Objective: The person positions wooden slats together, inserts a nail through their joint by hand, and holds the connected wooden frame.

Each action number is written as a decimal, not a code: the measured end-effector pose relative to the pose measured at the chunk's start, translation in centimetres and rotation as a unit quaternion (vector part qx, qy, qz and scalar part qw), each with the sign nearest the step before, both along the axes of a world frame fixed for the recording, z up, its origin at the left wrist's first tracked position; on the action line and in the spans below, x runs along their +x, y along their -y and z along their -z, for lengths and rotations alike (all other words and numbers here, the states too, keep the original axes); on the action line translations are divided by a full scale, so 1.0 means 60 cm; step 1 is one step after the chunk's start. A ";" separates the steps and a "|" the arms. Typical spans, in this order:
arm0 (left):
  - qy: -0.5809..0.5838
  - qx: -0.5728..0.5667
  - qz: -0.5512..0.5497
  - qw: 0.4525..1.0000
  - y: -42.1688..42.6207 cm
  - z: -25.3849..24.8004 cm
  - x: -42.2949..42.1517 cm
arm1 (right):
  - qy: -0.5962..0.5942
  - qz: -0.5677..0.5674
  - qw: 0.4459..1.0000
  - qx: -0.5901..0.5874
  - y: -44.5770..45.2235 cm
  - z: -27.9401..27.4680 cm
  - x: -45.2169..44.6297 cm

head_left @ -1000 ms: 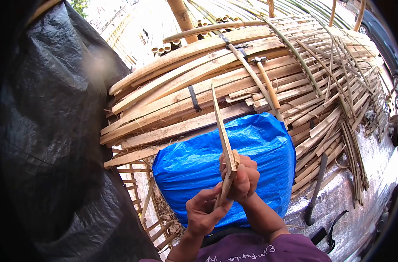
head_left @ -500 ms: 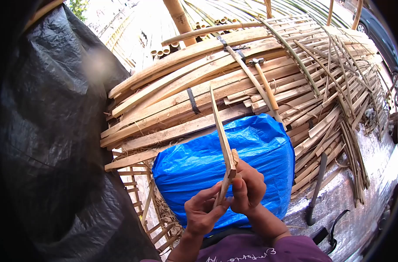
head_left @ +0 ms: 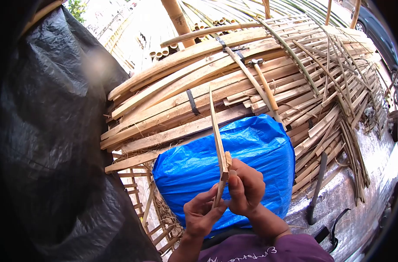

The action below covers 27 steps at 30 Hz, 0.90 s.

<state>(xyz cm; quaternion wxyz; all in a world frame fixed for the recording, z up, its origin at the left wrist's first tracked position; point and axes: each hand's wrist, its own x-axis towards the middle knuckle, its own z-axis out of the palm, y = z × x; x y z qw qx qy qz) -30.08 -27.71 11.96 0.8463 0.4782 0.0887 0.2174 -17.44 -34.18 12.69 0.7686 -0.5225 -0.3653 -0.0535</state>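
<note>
Above one blue tarp [head_left: 260, 142], the left hand [head_left: 202, 214] and right hand [head_left: 248, 187], fingers bent, pinch one wooden strip [head_left: 217, 133].

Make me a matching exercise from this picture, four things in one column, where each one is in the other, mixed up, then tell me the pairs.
Things:
1. Hammer
2. Long knife
3. Black sheet
4. Wooden strip

Places:
A. Along the left side of the view
B. Held up in front of the blue sheet
C. Lying on the stacked slats
D. Just right of the blue sheet

Pairs: 1-C, 2-D, 3-A, 4-B.
</note>
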 end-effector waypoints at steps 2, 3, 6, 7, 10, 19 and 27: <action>0.006 -0.006 0.000 1.000 -0.001 -0.003 0.001 | 0.004 -0.007 1.000 -0.005 0.001 0.004 -0.004; 0.001 0.008 -0.004 1.000 -0.001 -0.005 0.002 | 0.004 -0.018 1.000 0.005 0.002 0.011 -0.010; -0.003 0.017 -0.004 1.000 -0.001 0.002 0.001 | 0.005 -0.020 1.000 0.009 0.007 0.009 -0.004; -0.007 0.012 0.001 1.000 0.001 0.005 -0.002 | 0.023 -0.011 1.000 0.000 0.008 0.006 0.005; -0.014 0.011 -0.014 1.000 0.002 0.002 -0.002 | 0.047 -0.008 0.999 -0.006 0.007 0.000 0.010; -0.049 0.036 -0.071 0.996 0.007 -0.007 -0.007 | -0.011 -0.047 0.999 -0.021 0.001 0.014 -0.013; -0.039 -0.006 -0.065 0.997 -0.007 0.003 -0.021 | 0.009 -0.077 0.997 -0.023 -0.014 -0.003 -0.009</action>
